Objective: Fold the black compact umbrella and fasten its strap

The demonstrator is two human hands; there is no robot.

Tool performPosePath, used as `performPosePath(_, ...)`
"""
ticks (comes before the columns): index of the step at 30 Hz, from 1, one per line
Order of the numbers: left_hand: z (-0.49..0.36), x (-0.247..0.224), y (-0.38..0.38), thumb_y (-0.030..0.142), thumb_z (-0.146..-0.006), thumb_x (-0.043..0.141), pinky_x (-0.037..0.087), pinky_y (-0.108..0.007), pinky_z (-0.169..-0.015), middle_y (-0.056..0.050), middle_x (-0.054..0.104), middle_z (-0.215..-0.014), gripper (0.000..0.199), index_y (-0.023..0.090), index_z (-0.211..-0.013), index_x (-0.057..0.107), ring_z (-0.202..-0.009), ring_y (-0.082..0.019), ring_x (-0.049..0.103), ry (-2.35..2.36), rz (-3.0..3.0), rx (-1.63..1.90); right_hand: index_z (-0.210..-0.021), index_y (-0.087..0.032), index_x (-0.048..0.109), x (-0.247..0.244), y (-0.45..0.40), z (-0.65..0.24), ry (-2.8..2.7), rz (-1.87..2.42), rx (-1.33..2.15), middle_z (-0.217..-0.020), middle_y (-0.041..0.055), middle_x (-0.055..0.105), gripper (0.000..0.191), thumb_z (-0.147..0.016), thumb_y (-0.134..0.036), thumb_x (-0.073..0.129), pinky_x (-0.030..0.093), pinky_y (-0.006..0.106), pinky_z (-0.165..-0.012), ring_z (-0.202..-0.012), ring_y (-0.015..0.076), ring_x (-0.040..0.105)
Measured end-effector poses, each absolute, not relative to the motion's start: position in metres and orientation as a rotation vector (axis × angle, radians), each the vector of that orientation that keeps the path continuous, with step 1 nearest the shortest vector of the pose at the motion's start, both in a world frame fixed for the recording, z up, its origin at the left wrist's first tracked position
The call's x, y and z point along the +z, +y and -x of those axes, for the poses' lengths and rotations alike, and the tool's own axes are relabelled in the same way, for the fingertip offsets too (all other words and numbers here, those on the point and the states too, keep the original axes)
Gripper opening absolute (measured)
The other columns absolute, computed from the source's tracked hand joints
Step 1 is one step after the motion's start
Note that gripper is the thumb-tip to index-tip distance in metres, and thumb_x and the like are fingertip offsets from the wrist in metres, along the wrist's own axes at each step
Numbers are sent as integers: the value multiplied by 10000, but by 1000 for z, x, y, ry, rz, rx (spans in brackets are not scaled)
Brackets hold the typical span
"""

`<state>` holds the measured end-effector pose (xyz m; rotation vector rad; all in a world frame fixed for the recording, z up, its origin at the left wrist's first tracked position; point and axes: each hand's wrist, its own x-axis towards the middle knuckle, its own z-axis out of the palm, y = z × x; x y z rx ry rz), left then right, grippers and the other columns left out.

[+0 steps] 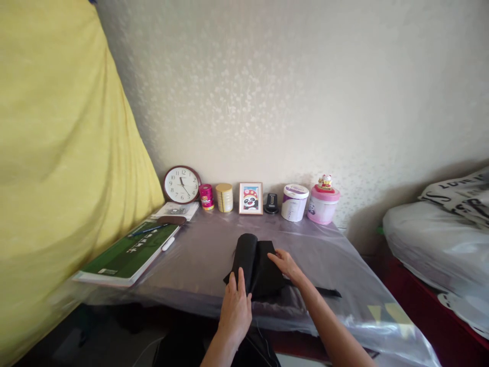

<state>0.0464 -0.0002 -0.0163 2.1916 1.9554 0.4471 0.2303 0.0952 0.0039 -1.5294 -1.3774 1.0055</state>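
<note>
Containers along the wall side of the table point(198, 260): magenta can point(206, 197), ribbed tin point(224, 200) with yellow lid, white-and-purple tub point(295, 206), pink tub point(322, 208). The tubs are lidded; contents of all four hidden. Cat figurine point(325, 182) stands on the pink lid.

Black item point(267, 278): matte, apparently fabric, near the table's front edge; rolled cylinder at left, flatter panel at right. Dark strap point(329, 292) projects rightward past the right forearm.

Left hand point(235, 308): fingers extended, laid against the roll. Right hand point(286, 265): thumb and fingers appear to pinch the panel's right edge.

Table cover: glossy, wrinkled transparent plastic. Around: round clock point(182, 184), framed panda picture point(251, 198), green book point(126, 255) at left. Right forearm partly blocks view of the strap.
</note>
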Motion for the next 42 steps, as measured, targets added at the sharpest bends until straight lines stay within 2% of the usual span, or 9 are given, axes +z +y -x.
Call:
performPosePath(6,-42,-11,-2,197,-838,356,294,-340,-984,-217,222,-1393,639,102,-1385,38,-1253,-267,310,1891,-2153,401,-826,-156,596,15,106,-203,-1429,1430,1039,-578,-33,572,201,-703,-310,554,364,181,-410,-482,92,494)
performPosePath(10,-40,-9,-2,102,-762,422,263,-316,-1006,-200,169,-1420,750,112,-1385,5,-1290,-260,239,1875,-2126,366,-839,-159,580,20,115,-179,-1458,1420,1046,-575,-40,558,202,-710,-312,553,334,163,-367,-448,76,475)
performPosePath(20,-42,-8,-2,15,-700,378,253,-304,-1028,-190,179,-1427,677,35,-1350,190,-1298,-230,236,1904,-2153,373,-1036,-163,556,14,125,-140,-1590,1607,903,-848,51,637,342,-709,-262,571,396,191,-434,-630,133,583)
performPosePath(25,-41,-15,-2,16,-687,375,265,-313,-1029,-185,199,-1423,711,20,-1355,129,-1299,-221,234,1907,-2138,479,-1024,-161,563,18,122,-137,-1743,1600,805,-753,35,658,306,-731,-245,554,412,218,-560,-680,148,594)
performPosePath(28,-39,-20,-3,39,-702,378,271,-295,-1026,-175,246,-1406,709,29,-1355,103,-1284,-204,270,1897,-2089,611,-960,-172,583,23,116,-135,-1854,1506,813,-651,3,656,212,-790,-252,483,404,211,-595,-613,122,588)
performPosePath(31,-38,-20,-6,61,-717,388,293,-296,-1012,-157,277,-1390,738,70,-1366,35,-1268,-195,302,1892,-2043,727,-806,-197,601,26,110,-134,-1950,1390,875,-633,-14,669,229,-846,-271,388,396,194,-568,-548,97,576)
performPosePath(34,-39,-14,-9,60,-731,401,323,-306,-985,-144,287,-1380,802,149,-1377,-67,-1243,-203,342,1881,-2083,732,-746,-198,592,27,108,-133,-1987,1331,899,-672,-13,689,252,-854,-273,377,392,188,-576,-590,97,591)
performPosePath(37,-41,-10,-10,60,-753,401,365,-336,-935,-151,359,-1316,765,209,-1388,1,-1181,-239,418,1957,-2111,535,-765,-195,593,28,106,-134,-2005,1291,929,-691,-14,699,257,-861,-280,370,397,188,-582,-619,100,596)
performPosePath(42,-41,-19,-7,80,-782,380,375,-325,-920,-186,341,-1317,667,156,-1386,107,-1170,-251,425,2004,-2111,443,-909,-222,612,26,90,-142,-2088,1090,859,-780,-21,702,243,-871,-301,386,433,216,-680,-710,113,602)
